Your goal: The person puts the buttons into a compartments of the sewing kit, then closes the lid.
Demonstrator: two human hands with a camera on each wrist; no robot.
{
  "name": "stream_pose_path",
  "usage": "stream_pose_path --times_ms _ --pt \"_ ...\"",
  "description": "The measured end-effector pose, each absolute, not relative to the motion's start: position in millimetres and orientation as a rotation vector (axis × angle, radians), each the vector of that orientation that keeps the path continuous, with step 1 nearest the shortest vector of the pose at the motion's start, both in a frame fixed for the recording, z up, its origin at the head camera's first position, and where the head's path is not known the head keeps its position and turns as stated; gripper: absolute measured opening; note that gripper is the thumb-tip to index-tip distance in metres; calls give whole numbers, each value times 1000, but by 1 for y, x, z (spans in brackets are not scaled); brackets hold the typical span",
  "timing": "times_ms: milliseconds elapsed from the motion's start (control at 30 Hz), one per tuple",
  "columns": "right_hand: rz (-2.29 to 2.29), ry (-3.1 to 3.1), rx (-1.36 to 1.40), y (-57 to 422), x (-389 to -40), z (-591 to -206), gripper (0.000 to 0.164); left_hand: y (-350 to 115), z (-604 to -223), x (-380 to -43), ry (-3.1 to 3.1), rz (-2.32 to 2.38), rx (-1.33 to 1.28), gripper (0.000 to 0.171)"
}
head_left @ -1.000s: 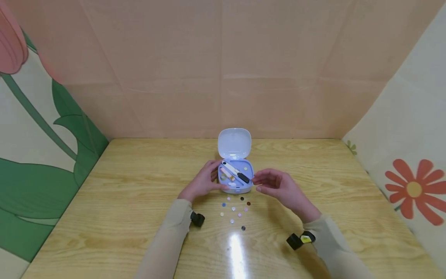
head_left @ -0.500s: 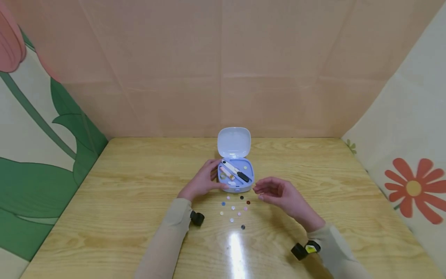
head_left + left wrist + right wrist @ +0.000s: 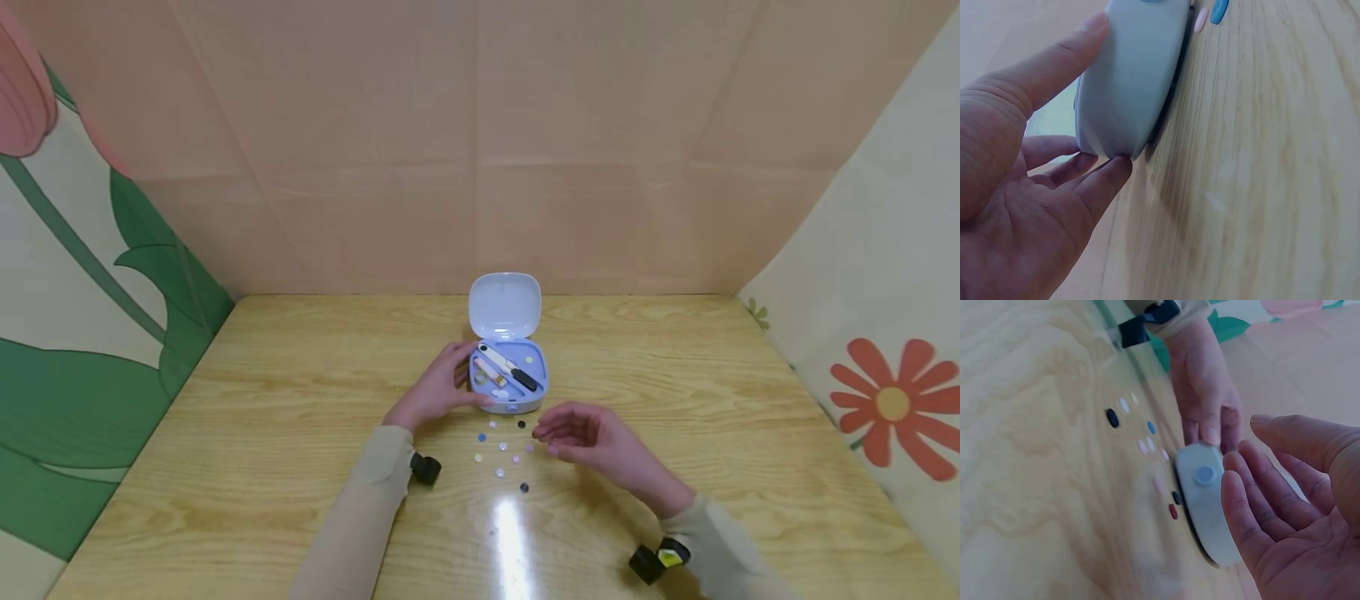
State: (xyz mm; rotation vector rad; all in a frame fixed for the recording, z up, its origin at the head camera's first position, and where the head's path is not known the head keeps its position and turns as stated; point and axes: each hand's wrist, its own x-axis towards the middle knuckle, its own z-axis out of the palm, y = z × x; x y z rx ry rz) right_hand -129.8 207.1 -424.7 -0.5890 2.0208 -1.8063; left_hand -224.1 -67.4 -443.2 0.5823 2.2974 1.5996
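Observation:
A small lilac-blue sewing box (image 3: 537, 367) stands on the table with its pale lid (image 3: 505, 305) raised at the back. My left hand (image 3: 438, 387) grips its left side, thumb at the front and fingers round the side; in the left wrist view they press its wall. A white tool with a black end (image 3: 507, 367) lies across the box, with a pale yellow button (image 3: 529, 360) in a compartment. My right hand (image 3: 596, 437), fingers loosely bent and holding nothing, hovers by the red button (image 3: 1173, 511), close to the black button (image 3: 521, 424) in front of the box.
Several loose buttons lie on the wooden table (image 3: 300, 400) in front of the box, among them a blue button (image 3: 482, 437) and a dark button (image 3: 524, 487) nearest me. A peach backdrop (image 3: 360, 167) rises behind the table's far edge.
My right hand has moved from the box's right side down toward me and slightly left, to the red button. The left hand keeps its hold on the box.

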Motion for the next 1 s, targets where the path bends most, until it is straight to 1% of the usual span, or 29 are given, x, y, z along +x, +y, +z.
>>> stream_pose_path --times_ms 67,467,733,1000 --pt "-1806 2002 -612 206 -128 -427 38 -68 -450 -228 2305 1601 577 94" --pt "-1739 1968 -663 197 -118 -438 45 -67 -450 -228 2323 1607 572 95" --pt "-1682 1998 -643 194 -114 -443 42 -67 -452 -228 2327 1603 570 97" --pt "-1689 1981 -724 192 -113 -450 39 -67 -450 -227 2331 1599 558 97"
